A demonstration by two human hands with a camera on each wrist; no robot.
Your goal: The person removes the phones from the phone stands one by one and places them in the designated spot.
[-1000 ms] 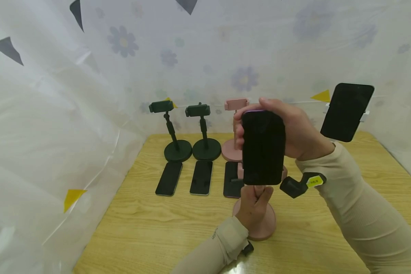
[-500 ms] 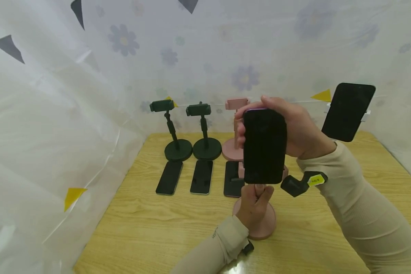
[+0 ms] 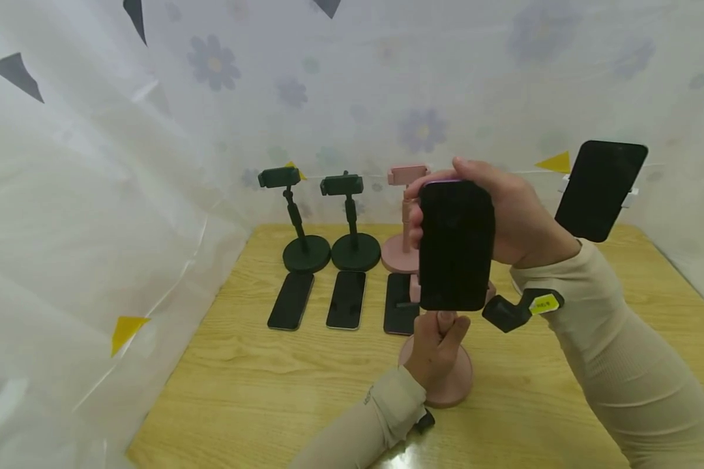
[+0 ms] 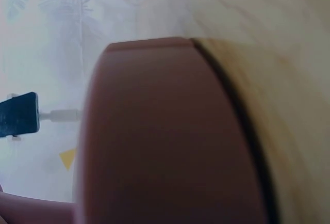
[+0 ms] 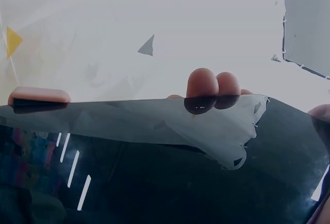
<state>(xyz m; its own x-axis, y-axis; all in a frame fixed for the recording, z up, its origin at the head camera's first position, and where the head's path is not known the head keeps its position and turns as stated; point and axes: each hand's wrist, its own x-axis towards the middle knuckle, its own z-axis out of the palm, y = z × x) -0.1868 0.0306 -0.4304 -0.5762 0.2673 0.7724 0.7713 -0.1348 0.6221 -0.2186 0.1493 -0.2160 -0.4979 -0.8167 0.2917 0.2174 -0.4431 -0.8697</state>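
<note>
My right hand is wrapped round a black-screened smartphone, its fingers over the far edge. This phone stands upright in front of the pink clamp of a near phone stand; how the clamp sits behind it is mostly hidden. Below, my left hand grips that stand's post just above its round pink base. The left wrist view is filled by the pink base close up. Fingertips curl over the edge of the glossy phone in the right wrist view.
Two dark green phone stands and another pink stand line the table's back. Three phones lie before them. At right, a phone sits in a white holder. Pale sheeting surrounds the wooden table.
The head view has shifted a little, so the stands and phones appear slightly higher. Both hands keep the same holds on the phone and the stand's post.
</note>
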